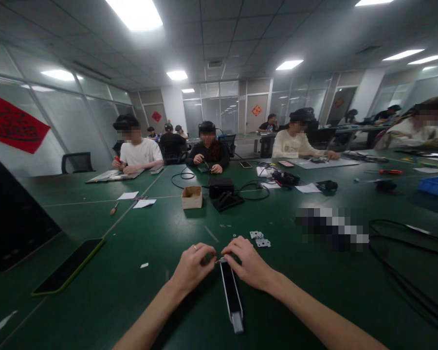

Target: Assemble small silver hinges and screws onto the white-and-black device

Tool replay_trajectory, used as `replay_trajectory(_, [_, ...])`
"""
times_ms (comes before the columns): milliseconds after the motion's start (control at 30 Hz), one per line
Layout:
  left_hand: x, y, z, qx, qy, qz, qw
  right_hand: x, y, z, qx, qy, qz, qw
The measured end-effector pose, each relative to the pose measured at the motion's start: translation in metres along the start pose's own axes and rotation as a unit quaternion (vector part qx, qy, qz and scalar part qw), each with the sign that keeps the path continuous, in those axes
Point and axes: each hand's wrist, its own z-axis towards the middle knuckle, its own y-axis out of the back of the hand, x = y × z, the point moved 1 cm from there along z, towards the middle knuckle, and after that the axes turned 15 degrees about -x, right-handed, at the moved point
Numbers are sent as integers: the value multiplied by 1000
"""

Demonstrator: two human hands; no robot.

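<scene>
A long narrow black-and-silver piece lies on the green table, its silver near end pointing toward me. At its far end both my hands meet. My left hand has thumb and forefinger pinched together; what sits between the tips is too small to make out. My right hand curls over the far end from the other side, thumb and fingers closed on it. Just beyond my right hand lie small silver metal plates with holes. A white scrap rests left of my left hand.
A green-edged phone and a black screen are at left. Ahead stand a small cardboard box and a black box with cables. Black cables and a blue tray lie right. Several people sit across the table.
</scene>
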Motion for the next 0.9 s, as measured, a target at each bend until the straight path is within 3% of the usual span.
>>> replay_trajectory(200, [17, 12, 6, 96, 112, -47, 988, -20, 16, 0, 35, 8, -53, 998])
replay_trajectory(400, [8, 18, 10, 203, 121, -87, 968, -22, 22, -2, 82, 18, -58, 995])
replay_trajectory(567, [8, 14, 7, 225, 141, -96, 959, -23, 19, -3, 89, 16, -46, 995])
replay_trajectory(900, [3, 9, 4, 208, 175, -119, 955, -23, 17, -4, 84, 10, -44, 995])
